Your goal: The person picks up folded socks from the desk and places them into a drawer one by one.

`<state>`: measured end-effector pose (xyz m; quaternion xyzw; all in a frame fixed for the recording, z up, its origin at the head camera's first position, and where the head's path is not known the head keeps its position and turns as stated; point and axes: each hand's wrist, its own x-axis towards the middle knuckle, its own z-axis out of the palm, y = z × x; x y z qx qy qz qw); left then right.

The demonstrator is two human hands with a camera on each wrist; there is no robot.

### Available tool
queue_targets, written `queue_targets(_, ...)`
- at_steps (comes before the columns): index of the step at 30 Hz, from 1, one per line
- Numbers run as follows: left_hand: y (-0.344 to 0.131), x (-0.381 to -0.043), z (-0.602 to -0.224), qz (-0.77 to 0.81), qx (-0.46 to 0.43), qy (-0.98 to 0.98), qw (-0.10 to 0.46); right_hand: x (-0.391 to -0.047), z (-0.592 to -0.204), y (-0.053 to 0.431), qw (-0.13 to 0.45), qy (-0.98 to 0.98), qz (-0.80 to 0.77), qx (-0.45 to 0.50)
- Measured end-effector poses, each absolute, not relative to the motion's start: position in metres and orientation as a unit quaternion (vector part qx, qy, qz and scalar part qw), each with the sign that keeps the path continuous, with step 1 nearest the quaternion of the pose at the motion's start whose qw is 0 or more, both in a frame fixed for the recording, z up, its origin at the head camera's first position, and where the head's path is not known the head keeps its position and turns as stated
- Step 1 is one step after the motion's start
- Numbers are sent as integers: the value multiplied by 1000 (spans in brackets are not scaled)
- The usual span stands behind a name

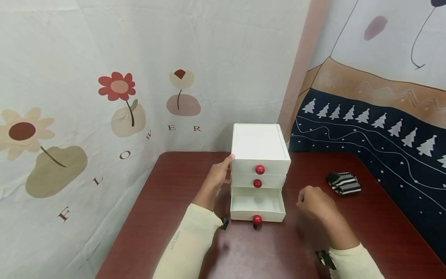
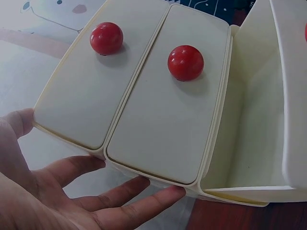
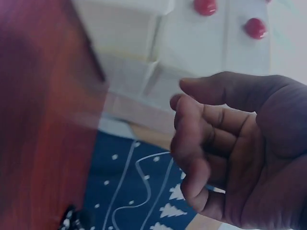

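Observation:
A small white drawer unit (image 1: 259, 141) with red knobs stands on the table. Its bottom drawer (image 1: 258, 215) is pulled out, and its visible inside is bare; the two drawers above are closed. My left hand (image 1: 218, 172) rests against the unit's left side, thumb at the top edge. In the left wrist view, its extended fingers (image 2: 129, 191) touch the side wall. Off to the right of the drawer, my right hand (image 1: 315, 203) hovers over the table, fingers loosely curled around nothing. Beyond it lies a folded black-and-white striped cloth bundle (image 1: 344, 183), perhaps socks.
The dark red-brown table (image 1: 188, 174) reaches back to a pale hanging cloth (image 1: 223, 58) printed with flowers and letters. A navy cloth with white trees (image 1: 366, 131) hangs along the right side.

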<state>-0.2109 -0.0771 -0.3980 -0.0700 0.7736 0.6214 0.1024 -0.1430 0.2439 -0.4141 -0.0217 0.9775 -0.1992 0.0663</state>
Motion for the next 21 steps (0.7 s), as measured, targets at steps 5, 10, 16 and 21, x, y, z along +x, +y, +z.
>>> queue_targets(5, -77, -211, -397, 616, -70, 778, 103, -162, -435, 271, 32, 980, -196, 5)
queue_targets(10, -78, -212, -397, 615, -71, 779, 102, -171, -434, 284, 13, 979, -197, 43)
queue_targets(16, -77, -212, -397, 617, -71, 776, 109, -178, -445, 299, 5, 967, -229, 114)
queue_targets(21, -78, -213, -397, 620, -79, 773, 109, -189, -458, 314, -14, 950, -261, 170)
